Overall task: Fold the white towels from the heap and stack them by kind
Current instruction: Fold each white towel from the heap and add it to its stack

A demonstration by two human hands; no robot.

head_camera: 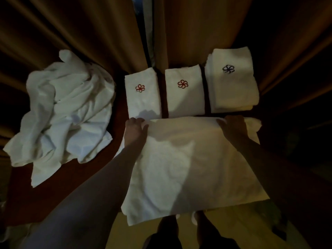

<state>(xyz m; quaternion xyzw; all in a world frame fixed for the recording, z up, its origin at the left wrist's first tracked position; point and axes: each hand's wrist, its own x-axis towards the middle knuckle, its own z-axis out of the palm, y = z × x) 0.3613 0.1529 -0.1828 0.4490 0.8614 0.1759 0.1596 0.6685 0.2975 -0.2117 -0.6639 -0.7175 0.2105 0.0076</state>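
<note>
A large white towel (188, 168) lies spread in front of me and hangs over the table's near edge. My left hand (135, 129) grips its far left corner and my right hand (233, 127) grips its far right corner. To the left sits the crumpled heap of white towels (64, 112). Behind the spread towel are two folded towels with red flower emblems, one on the left (143, 94) and one in the middle (185, 92). A taller folded stack with a dark flower emblem (231, 79) stands at the right.
The dark red table (118, 108) shows between the heap and the folded towels. Brown curtains (71, 29) hang close behind the table. Below the table edge my legs (188, 230) and the yellowish floor (136, 229) are visible.
</note>
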